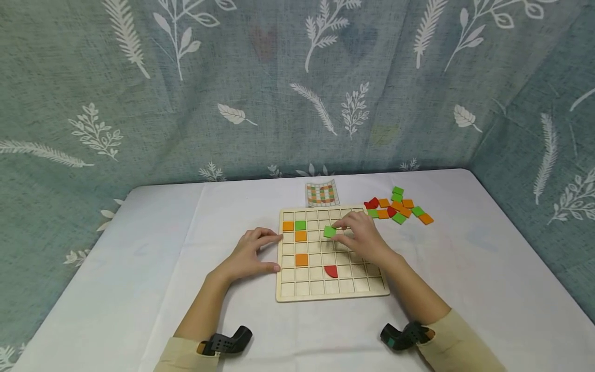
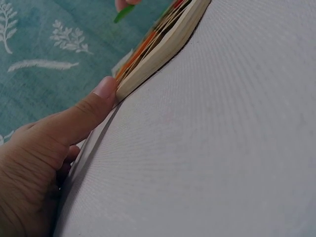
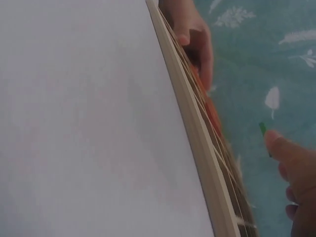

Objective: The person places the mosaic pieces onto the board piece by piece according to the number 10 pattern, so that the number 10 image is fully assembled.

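Observation:
A wooden grid board [image 1: 332,298] lies on the white table. Between thumb and fingers, my right hand [image 1: 363,238] pinches a green square tile [image 1: 329,231] over the board's upper middle; in the right wrist view the tile [image 3: 262,129] shows edge-on, raised above the grid. My left hand [image 1: 251,254] rests at the board's left edge, thumb and fingertips touching its side. The left wrist view has the thumb [image 2: 104,89] against the wooden rim. Orange tiles [image 1: 301,260], a green tile [image 1: 300,225] and a red quarter-round piece [image 1: 331,271] sit in grid squares.
Beyond the board lies a small pattern card [image 1: 322,194] printed with coloured shapes. Several loose orange, green and red tiles [image 1: 399,206] are scattered at the board's far right corner. A leaf-patterned curtain [image 1: 279,129] hangs behind the table.

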Action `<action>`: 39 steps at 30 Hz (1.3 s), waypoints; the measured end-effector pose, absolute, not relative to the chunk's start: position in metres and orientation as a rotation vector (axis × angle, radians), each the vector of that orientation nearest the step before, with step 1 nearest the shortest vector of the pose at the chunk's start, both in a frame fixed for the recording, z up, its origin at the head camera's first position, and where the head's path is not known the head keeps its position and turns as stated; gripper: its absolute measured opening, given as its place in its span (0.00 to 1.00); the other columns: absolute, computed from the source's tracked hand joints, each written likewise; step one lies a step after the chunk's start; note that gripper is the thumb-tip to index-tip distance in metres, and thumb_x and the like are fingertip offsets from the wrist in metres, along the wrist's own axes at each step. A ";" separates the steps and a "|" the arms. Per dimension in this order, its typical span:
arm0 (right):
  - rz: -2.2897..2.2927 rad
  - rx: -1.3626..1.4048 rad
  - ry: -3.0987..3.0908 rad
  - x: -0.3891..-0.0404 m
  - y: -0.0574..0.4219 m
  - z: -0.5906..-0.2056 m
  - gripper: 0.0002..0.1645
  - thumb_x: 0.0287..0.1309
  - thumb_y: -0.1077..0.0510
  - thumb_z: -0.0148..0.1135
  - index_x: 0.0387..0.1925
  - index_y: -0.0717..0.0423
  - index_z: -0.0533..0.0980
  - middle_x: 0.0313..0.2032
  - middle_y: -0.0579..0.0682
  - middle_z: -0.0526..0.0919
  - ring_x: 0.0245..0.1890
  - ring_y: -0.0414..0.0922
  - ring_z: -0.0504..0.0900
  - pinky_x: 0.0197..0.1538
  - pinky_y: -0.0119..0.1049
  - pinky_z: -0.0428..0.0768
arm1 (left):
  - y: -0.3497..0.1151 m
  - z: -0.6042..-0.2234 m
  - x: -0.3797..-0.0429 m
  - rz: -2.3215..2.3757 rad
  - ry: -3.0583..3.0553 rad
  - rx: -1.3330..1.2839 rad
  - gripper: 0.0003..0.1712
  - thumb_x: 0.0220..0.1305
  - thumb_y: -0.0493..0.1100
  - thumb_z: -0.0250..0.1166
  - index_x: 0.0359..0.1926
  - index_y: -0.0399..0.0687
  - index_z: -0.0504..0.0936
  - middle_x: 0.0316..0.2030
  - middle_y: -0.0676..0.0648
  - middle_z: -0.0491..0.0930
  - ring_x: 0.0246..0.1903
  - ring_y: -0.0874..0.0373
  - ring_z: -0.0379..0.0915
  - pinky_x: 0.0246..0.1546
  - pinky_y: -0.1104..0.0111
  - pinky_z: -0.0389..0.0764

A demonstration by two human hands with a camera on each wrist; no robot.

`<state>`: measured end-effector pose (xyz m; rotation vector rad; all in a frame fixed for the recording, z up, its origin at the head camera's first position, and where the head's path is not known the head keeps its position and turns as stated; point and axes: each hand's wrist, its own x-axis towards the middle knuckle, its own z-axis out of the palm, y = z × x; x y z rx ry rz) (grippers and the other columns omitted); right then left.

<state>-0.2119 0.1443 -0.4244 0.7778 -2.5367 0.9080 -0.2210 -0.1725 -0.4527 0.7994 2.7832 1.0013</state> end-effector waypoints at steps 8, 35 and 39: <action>0.954 0.842 -2.551 -0.213 0.119 -0.428 0.14 0.46 0.56 0.73 0.37 0.55 0.81 0.32 0.49 0.78 0.34 0.45 0.69 0.43 0.42 0.64 | -0.172 -0.452 -0.221 1.000 2.785 0.812 0.45 0.41 0.61 0.75 0.62 0.57 0.74 0.56 0.51 0.68 0.57 0.52 0.59 0.58 0.52 0.59; 1.032 0.836 -2.714 -0.217 0.089 -0.444 0.15 0.49 0.49 0.71 0.38 0.51 0.83 0.35 0.44 0.79 0.33 0.40 0.65 0.41 0.36 0.63 | -0.173 -0.449 -0.221 0.998 2.765 0.781 0.45 0.41 0.63 0.74 0.63 0.60 0.73 0.57 0.53 0.67 0.58 0.52 0.58 0.58 0.51 0.60; 1.088 0.809 -2.725 -0.219 0.093 -0.443 0.15 0.49 0.50 0.71 0.39 0.51 0.83 0.33 0.44 0.79 0.33 0.40 0.65 0.42 0.37 0.64 | -0.172 -0.450 -0.222 1.002 2.763 0.781 0.45 0.41 0.63 0.75 0.63 0.59 0.73 0.57 0.52 0.68 0.58 0.52 0.58 0.58 0.51 0.60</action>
